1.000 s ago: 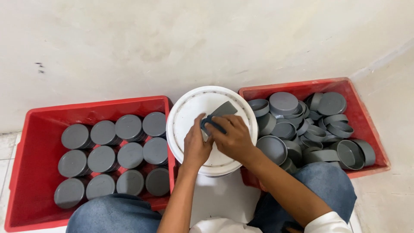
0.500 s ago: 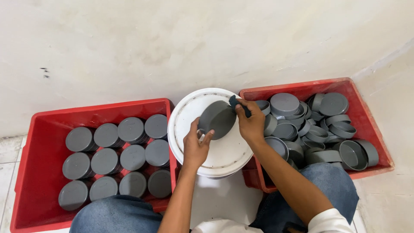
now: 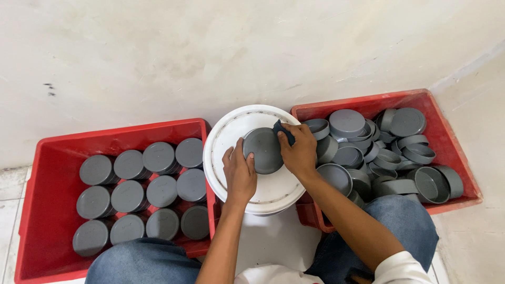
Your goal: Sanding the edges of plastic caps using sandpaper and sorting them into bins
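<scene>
A grey round plastic cap (image 3: 263,149) rests flat side up on the white bucket lid (image 3: 231,131) between my knees. My left hand (image 3: 239,173) grips the cap's lower left edge. Pressed against the cap's upper right rim is a small dark cloth (image 3: 282,130), held in my right hand (image 3: 300,152). Both forearms reach in from the bottom of the view.
A red crate (image 3: 47,158) on the left holds several grey caps (image 3: 158,158) stacked in neat rows. On the right, a second red crate (image 3: 447,105) is filled with loose grey caps (image 3: 347,122) in a jumble. A pale wall rises behind. My jeans-clad knees frame the bucket.
The cap was tilted up on edge half a second ago; now it lies flatter on the lid. My right hand with the cloth moved from the cap's top to its upper right rim.
</scene>
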